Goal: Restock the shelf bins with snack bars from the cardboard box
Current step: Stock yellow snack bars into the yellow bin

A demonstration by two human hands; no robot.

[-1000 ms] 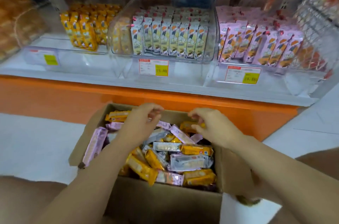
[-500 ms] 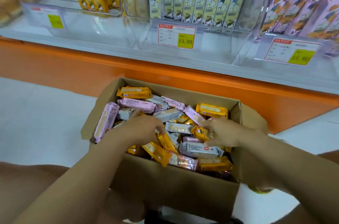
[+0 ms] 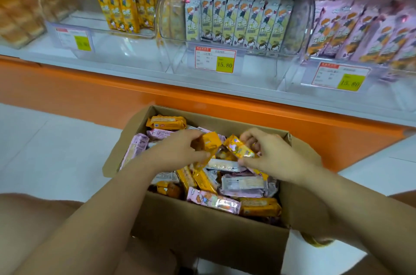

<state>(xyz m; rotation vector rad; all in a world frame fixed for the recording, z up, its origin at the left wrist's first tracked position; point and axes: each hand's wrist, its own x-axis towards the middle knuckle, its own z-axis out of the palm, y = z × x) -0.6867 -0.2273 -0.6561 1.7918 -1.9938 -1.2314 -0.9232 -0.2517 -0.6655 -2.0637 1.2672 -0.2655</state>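
An open cardboard box [image 3: 202, 241] stands on the floor before the shelf, filled with loose yellow, pink and pale snack bars. Above the pile my left hand [image 3: 177, 150] pinches a yellow bar [image 3: 208, 143]. Beside it my right hand [image 3: 270, 155] grips another yellow bar [image 3: 238, 147], and the two bars nearly touch. On the shelf stand three clear bins: one of yellow bars [image 3: 126, 6] at left, one of pale bars [image 3: 238, 20] in the middle, and one of pink bars [image 3: 364, 33] at right.
Price tags [image 3: 215, 59] hang on the bin fronts. An orange shelf base [image 3: 90, 92] runs behind the box. White tiled floor [image 3: 51, 150] lies to the left. My knees flank the box at the bottom corners. More packaged goods [image 3: 18, 8] sit at far left.
Both hands came up out of the pile, each lifting a yellow bar. The camera has tilted up a little, and more of the bins shows.
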